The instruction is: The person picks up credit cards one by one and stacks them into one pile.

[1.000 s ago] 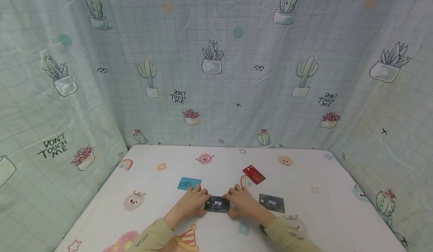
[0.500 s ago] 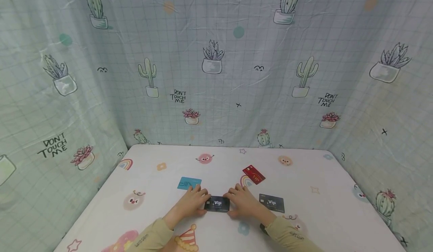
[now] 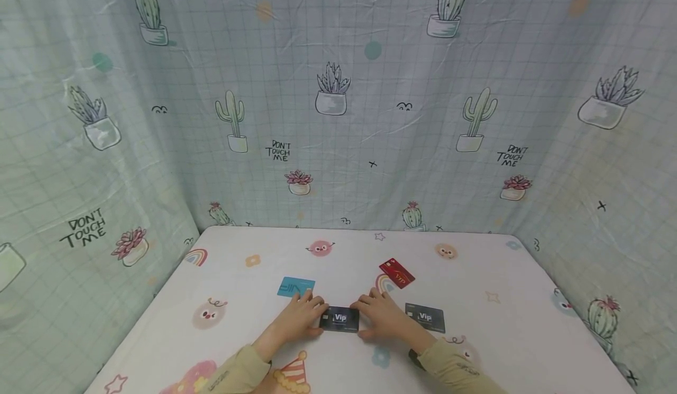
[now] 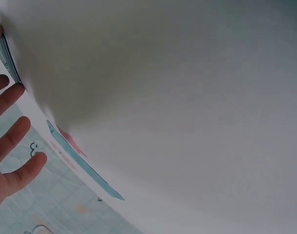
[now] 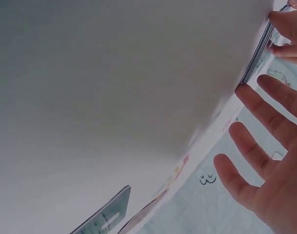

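Observation:
A small stack of dark "Vip" cards (image 3: pixel 339 319) lies in the middle near part of the table. The left wrist view shows its layered edge, with thumb and a fingertip of my left hand (image 3: pixel 297 319) gripping its left end at the corners. At the opposite end, my right hand (image 3: pixel 385 319) holds the stack's corners between thumb and a fingertip; its other fingers (image 5: pixel 246 141) are spread apart. A blue card (image 3: pixel 290 286) lies just beyond my left fingertips. To the right of my right hand is another dark "Vip" card (image 3: pixel 426 317).
A red VIP card (image 3: pixel 396 273) lies farther back, right of centre. Part of a dark card (image 3: pixel 414 359) shows beside the right sleeve (image 3: pixel 449 363), which covers the remainder. The white table (image 3: pixel 492 270) has printed cartoons, and a cactus-patterned curtain (image 3: pixel 338 147) hangs around it.
The stack stays in place between both hands. My right hand has shifted very slightly right, and my left hand a little left. The other cards have not moved.

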Action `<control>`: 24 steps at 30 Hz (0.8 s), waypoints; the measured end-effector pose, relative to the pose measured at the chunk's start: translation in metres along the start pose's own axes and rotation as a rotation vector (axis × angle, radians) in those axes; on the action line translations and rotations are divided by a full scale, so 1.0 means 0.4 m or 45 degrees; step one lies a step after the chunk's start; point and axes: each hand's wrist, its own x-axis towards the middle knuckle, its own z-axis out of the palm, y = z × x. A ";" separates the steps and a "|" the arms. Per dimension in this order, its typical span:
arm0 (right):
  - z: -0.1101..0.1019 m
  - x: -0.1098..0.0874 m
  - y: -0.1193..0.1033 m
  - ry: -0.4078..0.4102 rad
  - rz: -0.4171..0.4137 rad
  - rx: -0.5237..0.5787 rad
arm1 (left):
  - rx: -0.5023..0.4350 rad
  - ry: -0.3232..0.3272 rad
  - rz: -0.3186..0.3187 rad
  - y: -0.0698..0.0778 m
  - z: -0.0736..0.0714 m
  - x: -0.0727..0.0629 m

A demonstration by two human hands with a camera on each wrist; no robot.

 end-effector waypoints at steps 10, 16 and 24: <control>-0.011 -0.015 -0.004 -0.015 0.016 0.089 | -0.027 0.068 -0.004 0.002 -0.004 -0.011; -0.015 -0.019 -0.003 -0.041 0.042 0.135 | 0.002 -0.034 -0.056 0.005 -0.011 -0.014; -0.014 -0.020 -0.001 -0.021 0.026 0.133 | 0.006 -0.034 -0.067 0.005 -0.026 -0.026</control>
